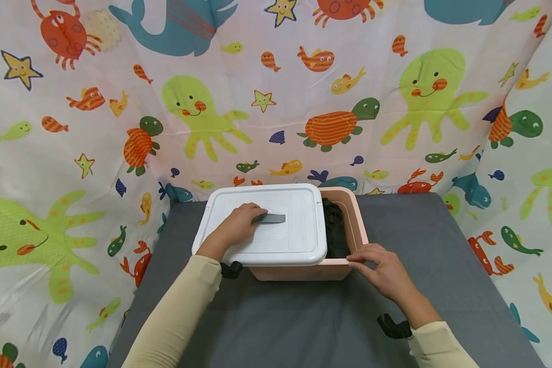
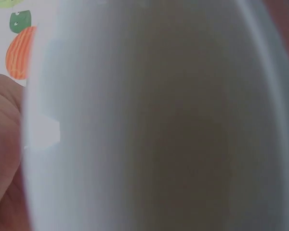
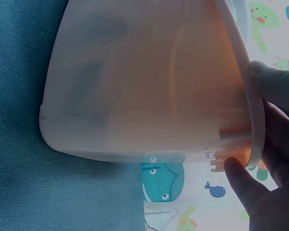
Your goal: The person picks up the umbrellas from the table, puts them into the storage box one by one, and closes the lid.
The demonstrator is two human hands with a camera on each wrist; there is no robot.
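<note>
A white lid (image 1: 299, 243) lies shifted to the left across a pink plastic bin (image 1: 303, 273), leaving its right end uncovered. My left hand (image 1: 236, 225) holds the grey handle (image 1: 273, 219) on top of the lid. In the left wrist view the lid's blurred white surface (image 2: 135, 115) fills most of the frame. With thumb and fingers, my right hand (image 1: 386, 268) pinches the bin's rim at the near right corner. The right wrist view shows fingers (image 3: 274, 86) on that rim, beside the bin's wall (image 3: 144, 86). Dark crumpled fabric (image 1: 334, 230) shows inside the uncovered part.
The bin stands on a grey cloth-covered table (image 1: 405, 225), near its back edge. White curtains (image 1: 267, 128) printed with sea animals hang behind it and on both sides.
</note>
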